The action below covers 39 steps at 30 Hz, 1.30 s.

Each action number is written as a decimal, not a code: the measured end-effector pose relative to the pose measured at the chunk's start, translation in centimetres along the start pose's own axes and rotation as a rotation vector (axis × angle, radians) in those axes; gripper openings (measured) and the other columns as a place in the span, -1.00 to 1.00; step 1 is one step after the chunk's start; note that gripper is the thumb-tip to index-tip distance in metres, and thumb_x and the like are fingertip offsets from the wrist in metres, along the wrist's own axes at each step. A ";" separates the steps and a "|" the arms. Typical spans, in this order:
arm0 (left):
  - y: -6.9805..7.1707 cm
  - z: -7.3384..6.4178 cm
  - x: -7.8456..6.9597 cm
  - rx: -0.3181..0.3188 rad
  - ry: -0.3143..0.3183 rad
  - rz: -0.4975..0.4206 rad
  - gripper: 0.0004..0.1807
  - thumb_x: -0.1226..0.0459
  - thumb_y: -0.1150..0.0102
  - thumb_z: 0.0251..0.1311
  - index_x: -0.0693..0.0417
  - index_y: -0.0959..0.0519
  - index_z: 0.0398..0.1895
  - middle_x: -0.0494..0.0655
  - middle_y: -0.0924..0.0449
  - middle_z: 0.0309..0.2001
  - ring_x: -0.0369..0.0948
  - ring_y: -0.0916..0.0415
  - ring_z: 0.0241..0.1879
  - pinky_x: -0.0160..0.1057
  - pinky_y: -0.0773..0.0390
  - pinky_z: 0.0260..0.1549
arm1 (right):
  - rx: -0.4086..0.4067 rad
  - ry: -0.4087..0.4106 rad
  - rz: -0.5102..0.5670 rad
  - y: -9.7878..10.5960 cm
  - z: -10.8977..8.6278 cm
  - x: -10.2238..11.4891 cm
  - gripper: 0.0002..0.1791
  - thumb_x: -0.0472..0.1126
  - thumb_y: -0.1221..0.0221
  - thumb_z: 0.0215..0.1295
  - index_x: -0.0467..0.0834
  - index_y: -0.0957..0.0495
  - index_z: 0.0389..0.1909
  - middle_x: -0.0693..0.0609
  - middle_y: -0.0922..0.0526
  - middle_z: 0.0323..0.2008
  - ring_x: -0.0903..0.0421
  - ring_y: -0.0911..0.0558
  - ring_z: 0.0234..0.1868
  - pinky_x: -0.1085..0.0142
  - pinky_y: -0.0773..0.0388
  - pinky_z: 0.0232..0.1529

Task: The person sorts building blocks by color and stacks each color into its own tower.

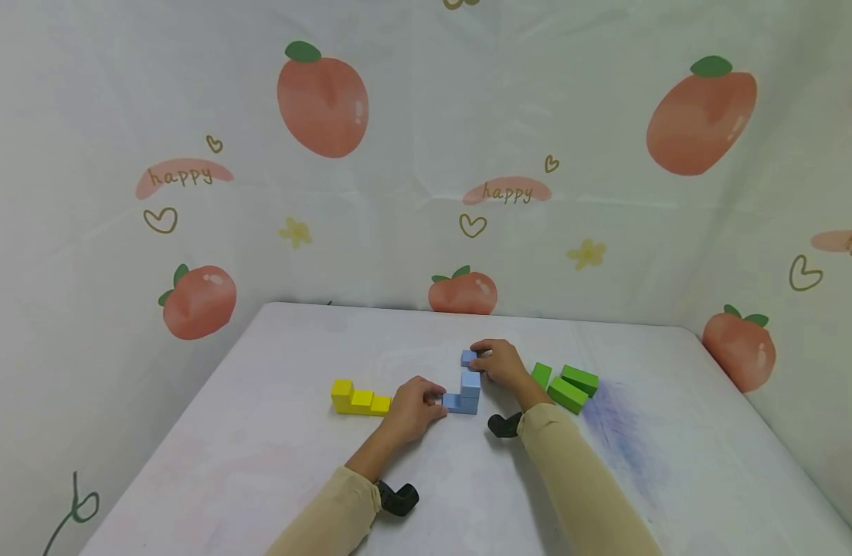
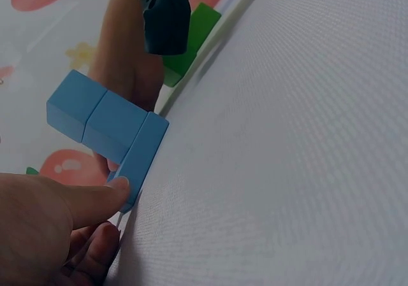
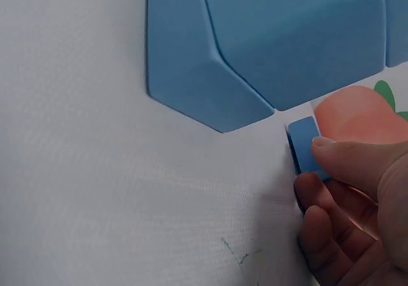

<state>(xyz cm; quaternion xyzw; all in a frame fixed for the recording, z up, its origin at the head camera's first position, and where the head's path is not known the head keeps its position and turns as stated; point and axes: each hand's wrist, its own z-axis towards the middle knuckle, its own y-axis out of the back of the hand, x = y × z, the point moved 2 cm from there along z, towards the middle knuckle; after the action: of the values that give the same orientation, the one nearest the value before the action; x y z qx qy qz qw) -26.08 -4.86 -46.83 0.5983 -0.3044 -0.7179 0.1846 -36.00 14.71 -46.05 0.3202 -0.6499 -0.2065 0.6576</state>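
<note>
A blue block structure [image 1: 460,404] stands at the middle of the table, two blocks [image 2: 95,117] stacked over one end of a flat long base block [image 2: 145,152]. My left hand [image 1: 413,409] pinches the low left end of that base, thumb [image 2: 102,200] on its near side. Behind the stack, my right hand [image 1: 498,361] holds a small blue block [image 3: 305,144] between thumb and fingers, close over the tabletop. In the right wrist view the stack's large blue faces [image 3: 299,37] fill the upper part, apart from the held block.
A stepped yellow block structure [image 1: 349,398] stands left of my left hand. Several green blocks [image 1: 568,394] lie beyond my right wrist. Black wrist devices [image 1: 399,500] stick out at both cuffs. A patterned cloth [image 1: 398,255] hangs behind the white table [image 1: 273,479].
</note>
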 end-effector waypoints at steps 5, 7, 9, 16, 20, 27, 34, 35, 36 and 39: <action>0.0 0.0 0.0 -0.003 -0.002 0.004 -0.71 0.29 -0.37 0.14 0.12 -0.66 -0.05 -0.15 -0.47 -0.29 -0.23 -0.39 -0.32 -0.32 -0.45 -0.31 | 0.000 0.011 0.005 0.2 -0.2 0.3 -0.63 -0.26 -0.31 0.23 -0.18 -0.61 0.07 -0.05 -0.63 -0.06 0.02 -0.51 -0.14 0.19 -0.50 -0.12; 0.1 -0.1 0.0 -0.005 -0.007 0.008 -0.71 0.29 -0.37 0.14 0.12 -0.66 -0.06 -0.15 -0.47 -0.29 -0.23 -0.39 -0.32 -0.32 -0.46 -0.31 | -0.002 0.015 0.013 0.4 -0.4 0.4 -0.64 -0.26 -0.30 0.24 -0.18 -0.61 0.06 -0.06 -0.63 -0.05 0.02 -0.54 -0.18 0.20 -0.52 -0.16; 0.1 -0.1 0.0 -0.006 -0.007 0.008 -0.72 0.29 -0.37 0.14 0.12 -0.66 -0.06 -0.15 -0.47 -0.29 -0.23 -0.39 -0.32 -0.32 -0.46 -0.31 | -0.008 0.022 0.008 0.6 -0.5 0.5 -0.65 -0.26 -0.29 0.24 -0.18 -0.61 0.06 -0.06 -0.62 -0.04 0.03 -0.55 -0.19 0.20 -0.54 -0.18; 0.2 -0.2 -0.2 -0.010 0.002 0.005 -0.72 0.29 -0.36 0.15 0.11 -0.66 -0.06 -0.17 -0.46 -0.28 -0.23 -0.39 -0.32 -0.32 -0.47 -0.30 | -0.048 0.077 0.000 1.6 -1.0 1.3 -0.65 -0.23 -0.31 0.24 -0.17 -0.61 0.06 -0.06 -0.62 -0.03 0.00 -0.54 -0.15 0.18 -0.53 -0.14; 0.2 -0.2 -0.3 -0.008 0.007 0.006 -0.72 0.29 -0.36 0.15 0.11 -0.66 -0.06 -0.16 -0.47 -0.27 -0.23 -0.39 -0.31 -0.32 -0.47 -0.29 | -0.067 0.115 0.032 2.3 -1.5 1.9 -0.64 -0.21 -0.34 0.21 -0.17 -0.62 0.04 -0.04 -0.64 -0.06 0.02 -0.55 -0.19 0.24 -0.54 -0.24; 0.0 0.0 -0.1 0.005 0.014 -0.003 -0.72 0.30 -0.36 0.15 0.11 -0.65 -0.05 -0.17 -0.48 -0.25 -0.24 -0.40 -0.30 -0.31 -0.47 -0.27 | -0.054 0.111 0.107 3.2 -2.9 2.8 -0.61 -0.18 -0.37 0.18 -0.15 -0.62 0.03 -0.04 -0.64 -0.09 0.02 -0.56 -0.22 0.24 -0.57 -0.33; 0.0 0.0 -0.1 0.008 0.007 -0.010 -0.72 0.30 -0.36 0.15 0.13 -0.65 -0.06 -0.16 -0.46 -0.27 -0.24 -0.39 -0.32 -0.30 -0.45 -0.29 | -0.035 0.123 0.142 3.6 -4.1 3.5 -0.60 -0.15 -0.37 0.18 -0.13 -0.61 0.04 0.00 -0.64 -0.09 0.04 -0.58 -0.22 0.24 -0.57 -0.33; 0.0 0.0 -0.1 0.009 0.007 -0.009 -0.72 0.30 -0.36 0.15 0.13 -0.65 -0.06 -0.16 -0.46 -0.27 -0.23 -0.39 -0.32 -0.30 -0.45 -0.30 | -0.034 0.133 0.140 3.7 -4.3 3.5 -0.60 -0.16 -0.37 0.18 -0.14 -0.60 0.04 0.00 -0.64 -0.10 0.04 -0.58 -0.23 0.24 -0.57 -0.33; 0.1 -0.1 -0.1 0.008 0.009 -0.008 -0.72 0.30 -0.36 0.15 0.13 -0.65 -0.06 -0.16 -0.45 -0.28 -0.24 -0.39 -0.32 -0.30 -0.44 -0.30 | -0.032 0.141 0.136 3.7 -4.5 3.6 -0.60 -0.15 -0.37 0.18 -0.14 -0.60 0.04 0.00 -0.64 -0.10 0.04 -0.58 -0.23 0.24 -0.57 -0.34; 0.1 -0.1 0.0 0.004 0.009 -0.004 -0.72 0.31 -0.36 0.14 0.13 -0.65 -0.06 -0.17 -0.45 -0.28 -0.24 -0.38 -0.32 -0.30 -0.44 -0.30 | -0.032 0.167 0.127 3.8 -4.9 3.7 -0.60 -0.16 -0.36 0.18 -0.15 -0.60 0.04 0.00 -0.64 -0.12 0.05 -0.58 -0.25 0.24 -0.57 -0.36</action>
<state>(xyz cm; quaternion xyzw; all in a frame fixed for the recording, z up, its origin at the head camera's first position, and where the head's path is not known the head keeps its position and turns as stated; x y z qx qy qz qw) -25.98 -4.92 -46.75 0.6024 -0.3039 -0.7149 0.1835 -31.45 15.59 -40.54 0.2839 -0.6086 -0.1473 0.7262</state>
